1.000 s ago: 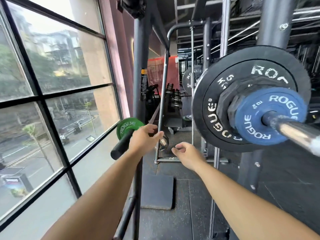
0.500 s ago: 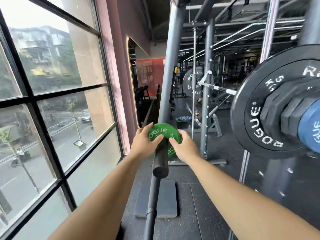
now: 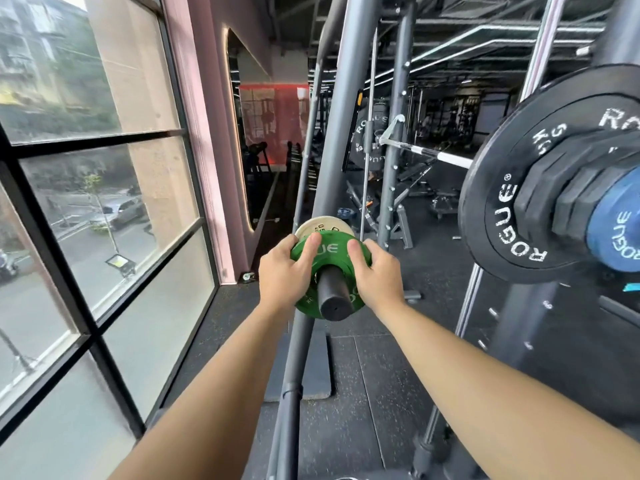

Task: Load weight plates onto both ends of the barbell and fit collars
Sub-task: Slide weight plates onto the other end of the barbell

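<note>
A small green weight plate (image 3: pixel 329 251) sits on a black storage peg (image 3: pixel 334 303) that sticks out of the grey rack upright. My left hand (image 3: pixel 282 273) grips its left rim and my right hand (image 3: pixel 379 277) grips its right rim, fingers over the front face. A white plate (image 3: pixel 320 225) sits on the same peg just behind it. At the right, the barbell (image 3: pixel 427 153) rests in the rack. Its near end carries a big black plate (image 3: pixel 498 216), black hexagonal plates and a blue plate (image 3: pixel 614 230).
The slanted grey rack upright (image 3: pixel 311 188) runs down between my arms to a floor pad (image 3: pixel 320 362). A glass window wall (image 3: pixel 104 237) closes off the left side. Benches and more racks stand farther back on the black rubber floor.
My hands reached the green plate and now both grip its rim. The plate stands a little out from the white plate behind it. The view has swung left, away from the loaded barbell end.
</note>
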